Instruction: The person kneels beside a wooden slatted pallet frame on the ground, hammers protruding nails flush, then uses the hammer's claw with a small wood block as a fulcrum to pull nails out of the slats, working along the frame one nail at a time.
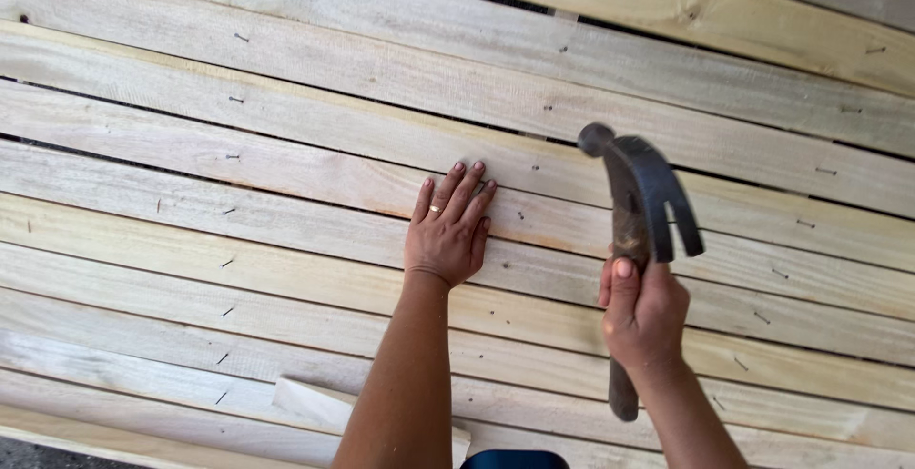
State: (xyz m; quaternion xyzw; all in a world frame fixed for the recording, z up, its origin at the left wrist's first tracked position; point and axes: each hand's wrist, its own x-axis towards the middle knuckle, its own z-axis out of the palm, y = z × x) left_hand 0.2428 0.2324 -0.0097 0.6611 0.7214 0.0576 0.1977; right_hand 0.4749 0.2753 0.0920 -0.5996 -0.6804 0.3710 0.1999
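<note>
Fingers of the right hand (643,312) clench the handle of a dark claw hammer (640,193), its head raised above the pale wooden boards (238,240). The left hand (448,226), grip released, lies flat on a board, a partly driven nail (520,214) just beside its fingertips.

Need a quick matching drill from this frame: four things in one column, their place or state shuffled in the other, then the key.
Things:
1. left hand
2. right hand
3. dark steel claw hammer with wooden handle
4. gold ring

Place or state:
A. raised above the pale wooden planks, head up
B. lying flat, palm down, on a plank
C. worn on a finger of the flat hand
D. closed around a wooden handle

Pairs: 1-B, 2-D, 3-A, 4-C
</note>
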